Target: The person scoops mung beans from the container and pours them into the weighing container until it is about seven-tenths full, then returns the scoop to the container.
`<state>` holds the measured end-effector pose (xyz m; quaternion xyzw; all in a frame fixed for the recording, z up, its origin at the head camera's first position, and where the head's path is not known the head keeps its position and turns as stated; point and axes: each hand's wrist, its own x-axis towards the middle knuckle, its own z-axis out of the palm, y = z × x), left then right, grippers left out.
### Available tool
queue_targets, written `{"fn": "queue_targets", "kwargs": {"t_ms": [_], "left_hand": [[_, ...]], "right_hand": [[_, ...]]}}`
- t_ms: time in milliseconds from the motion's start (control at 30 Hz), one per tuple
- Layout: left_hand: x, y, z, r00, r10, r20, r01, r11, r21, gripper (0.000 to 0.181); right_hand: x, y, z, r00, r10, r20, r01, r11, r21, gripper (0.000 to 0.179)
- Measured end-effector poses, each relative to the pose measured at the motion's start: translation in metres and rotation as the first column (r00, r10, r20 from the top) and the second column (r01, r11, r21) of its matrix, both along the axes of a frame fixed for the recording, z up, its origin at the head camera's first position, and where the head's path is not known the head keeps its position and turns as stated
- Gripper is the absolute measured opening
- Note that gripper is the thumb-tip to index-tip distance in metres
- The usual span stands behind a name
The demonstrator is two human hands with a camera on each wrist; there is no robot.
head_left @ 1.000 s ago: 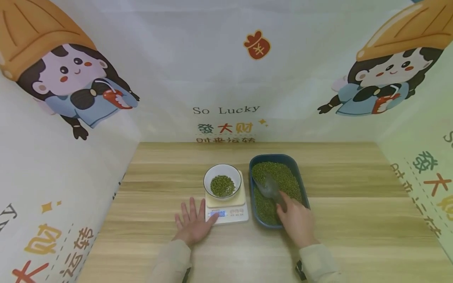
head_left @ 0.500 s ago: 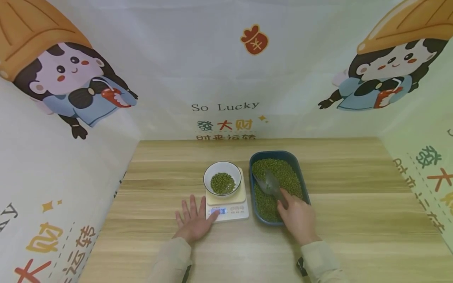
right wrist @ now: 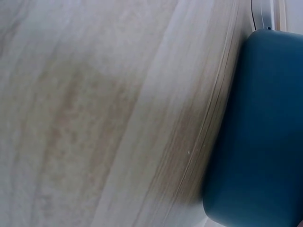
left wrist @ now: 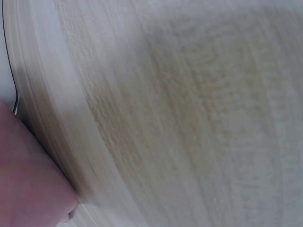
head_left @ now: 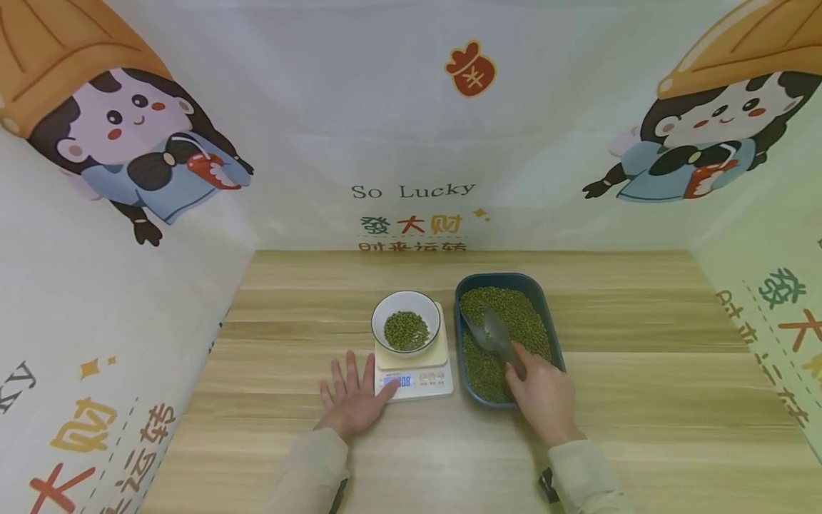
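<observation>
My right hand (head_left: 544, 394) grips the handle of a grey translucent scoop (head_left: 496, 333) over the blue tub (head_left: 459, 378). Green mung beans (head_left: 514, 314) fill the tub, and the scoop's bowl lies at their surface. Left of the tub stands a white kitchen scale (head_left: 424, 385) with a lit display. On its cream platform sits a white bowl (head_left: 382, 314) with a dark rim, holding a small heap of mung beans (head_left: 406, 331). My left hand (head_left: 354, 405) rests with spread fingers beside the scale, its thumb at the display. In the left wrist view only part of that hand (left wrist: 33, 175) shows.
The wood-grain table (head_left: 642, 400) runs up to a printed cloth backdrop (head_left: 359, 107) at the back and both sides. The tub's outer wall (right wrist: 260, 127) takes up the right of the right wrist view.
Both hands, the scoop, the bowl and the scale keep nearly the same places. The head view has shifted slightly.
</observation>
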<state>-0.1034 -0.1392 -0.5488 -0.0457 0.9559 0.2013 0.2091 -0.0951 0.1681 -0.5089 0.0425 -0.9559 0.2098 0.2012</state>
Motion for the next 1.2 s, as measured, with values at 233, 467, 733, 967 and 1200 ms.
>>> {"fn": "queue_targets", "kwargs": {"t_ms": [233,467,733,967,1200], "left_hand": [[-0.002,0.0008,0.0024,1.0,-0.006,-0.003,0.006,1.0,-0.003,0.089],[-0.002,0.0008,0.0008,1.0,-0.002,-0.008,0.002,1.0,-0.016,0.088],[0.0021,0.001,0.0013,1.0,-0.001,0.002,0.001,1.0,-0.006,0.087],[0.0017,0.0001,-0.001,1.0,-0.001,-0.012,0.001,1.0,-0.015,0.087],[0.001,0.001,0.0001,1.0,-0.001,0.0,0.001,1.0,-0.01,0.088]], "right_hand": [[-0.0003,0.0004,0.0015,1.0,-0.006,0.004,0.006,1.0,-0.007,0.037],[0.0001,0.0004,0.0015,1.0,-0.004,0.008,0.004,1.0,-0.007,0.038],[0.0036,0.0001,-0.0001,1.0,-0.011,0.009,0.011,1.0,-0.014,0.039],[0.0024,-0.0004,-0.0018,1.0,-0.017,-0.02,0.017,1.0,-0.018,0.039],[0.0023,0.0001,-0.003,0.998,-0.013,-0.062,0.011,1.0,-0.024,0.038]]}}
